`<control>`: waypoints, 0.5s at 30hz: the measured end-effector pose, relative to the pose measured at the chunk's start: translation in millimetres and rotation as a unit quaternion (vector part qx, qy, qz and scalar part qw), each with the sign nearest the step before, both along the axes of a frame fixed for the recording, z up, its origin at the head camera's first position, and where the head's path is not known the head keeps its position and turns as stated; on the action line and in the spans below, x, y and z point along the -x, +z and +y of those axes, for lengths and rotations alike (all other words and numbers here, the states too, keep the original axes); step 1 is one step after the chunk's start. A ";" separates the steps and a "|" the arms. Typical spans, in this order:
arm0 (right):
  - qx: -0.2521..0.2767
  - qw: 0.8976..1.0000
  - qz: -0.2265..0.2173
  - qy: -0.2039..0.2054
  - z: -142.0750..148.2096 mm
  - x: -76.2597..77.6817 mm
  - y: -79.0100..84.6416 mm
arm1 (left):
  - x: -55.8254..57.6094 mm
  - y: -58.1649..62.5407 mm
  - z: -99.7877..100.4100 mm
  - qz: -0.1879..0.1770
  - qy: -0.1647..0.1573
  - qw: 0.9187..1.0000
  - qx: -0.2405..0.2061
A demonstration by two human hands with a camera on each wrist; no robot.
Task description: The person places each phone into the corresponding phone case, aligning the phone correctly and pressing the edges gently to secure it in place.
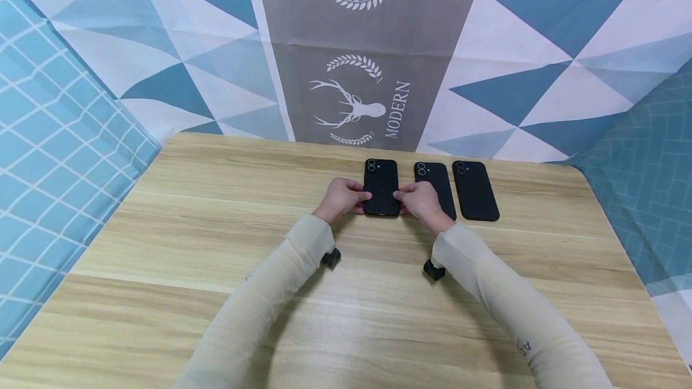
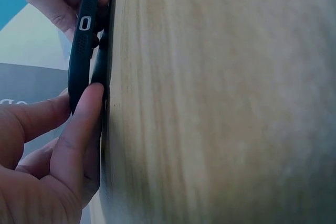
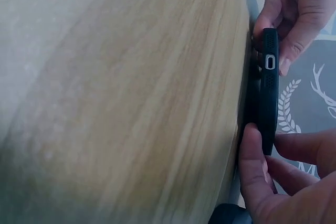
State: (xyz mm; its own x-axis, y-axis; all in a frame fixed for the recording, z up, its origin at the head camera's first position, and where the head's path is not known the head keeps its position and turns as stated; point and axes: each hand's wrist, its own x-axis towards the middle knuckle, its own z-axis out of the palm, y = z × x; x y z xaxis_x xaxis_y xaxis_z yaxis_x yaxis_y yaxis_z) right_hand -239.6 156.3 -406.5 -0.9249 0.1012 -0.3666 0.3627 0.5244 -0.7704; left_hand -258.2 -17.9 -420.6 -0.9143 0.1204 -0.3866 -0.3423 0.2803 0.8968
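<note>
A black smartphone [image 1: 381,185] with two camera rings at its upper left lies back side up between my hands. My left hand [image 1: 344,198] pinches its left edge, thumb on top. On the opposite edge, my right hand [image 1: 420,200] pinches it the same way. Both wrist views show the phone's bottom end, with its charging port, in the left wrist view [image 2: 83,51] and the right wrist view [image 3: 269,87]. A narrow gap seems to separate it from the tabletop. Just right of it lies a second black phone [image 1: 440,185], partly covered by my right hand.
A third black phone [image 1: 477,191] lies at the right end of the row. The wooden table [image 1: 216,245] meets a patterned cloth backdrop [image 1: 357,35] behind the phones. Blue tile-patterned cloth hangs at both sides. Each wrist carries a small black camera.
</note>
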 end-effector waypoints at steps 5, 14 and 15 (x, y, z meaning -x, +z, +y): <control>-0.016 1.000 0.005 -0.004 -1.7 -1.0 1.1 | -1.4 0.4 -0.6 0.004 -0.002 1.000 0.007; -0.046 0.999 0.019 -0.004 -3.6 -0.2 -1.2 | -3.5 4.7 0.1 0.014 -0.010 0.999 0.038; -0.044 0.999 0.019 -0.005 -3.5 -0.1 -1.8 | -3.6 5.0 0.5 0.014 -0.009 0.999 0.043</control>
